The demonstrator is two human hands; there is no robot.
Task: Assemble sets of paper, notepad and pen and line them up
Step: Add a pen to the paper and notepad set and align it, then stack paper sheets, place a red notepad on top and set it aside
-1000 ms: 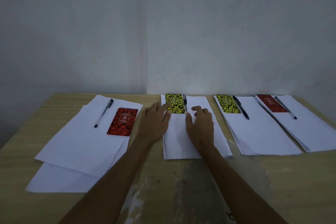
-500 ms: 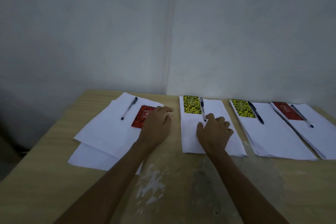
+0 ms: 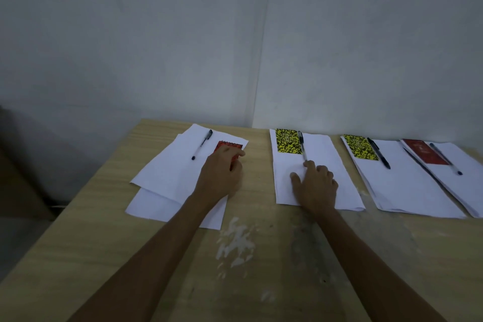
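Left hand (image 3: 222, 172) curls on small red-patterned spiral notepad (image 3: 226, 148) | right hand (image 3: 315, 183) lies flat, holding nothing, on white paper sheet (image 3: 321, 154) | notepad likely light, stiff: pinch its edges.

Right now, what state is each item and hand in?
left hand: on the red notepad, fingers curled at its edge
red notepad: flat on skewed loose sheets, partly covered
left pen: lying apart from that notepad
loose sheets: misaligned, overlapping
right hand: resting on the second paper, forefinger by the pen tip
second paper: squared, yellow notepad and pen side by side
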